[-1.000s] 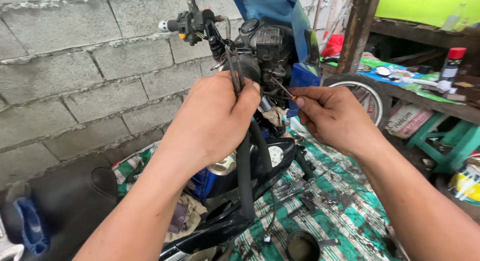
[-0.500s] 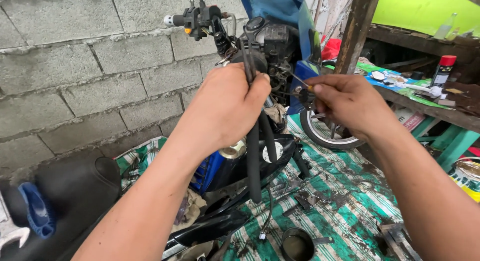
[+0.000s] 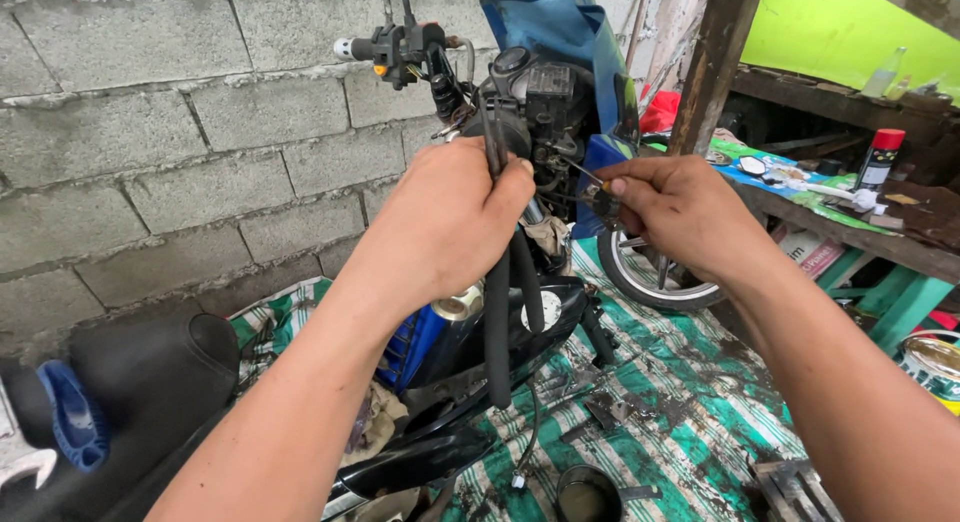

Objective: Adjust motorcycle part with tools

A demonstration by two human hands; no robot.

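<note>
A stripped-down motorcycle (image 3: pixel 520 92) with a blue front panel stands against a grey block wall. My left hand (image 3: pixel 450 217) is closed around a bundle of black cables and hoses (image 3: pixel 497 322) that hang down from the handlebar area. My right hand (image 3: pixel 675 212) pinches a small thin tool or cable end (image 3: pixel 600 194) just right of the left hand, near the steering head. The handlebar grip and switch cluster (image 3: pixel 385 47) sit above my left hand. The front wheel (image 3: pixel 640 272) shows below my right hand.
A black seat (image 3: pixel 130 382) lies at lower left. A green striped mat (image 3: pixel 690 412) holds scattered small parts and a round black cup (image 3: pixel 588 494). A wooden workbench (image 3: pixel 850 222) at right carries a red-capped spray can (image 3: pixel 880 157) and clutter. A tin can (image 3: pixel 930 367) sits at far right.
Both hands have stayed on the cable bundle and the small tool. The view has drifted, so hands and motorcycle sit slightly differently in frame.
</note>
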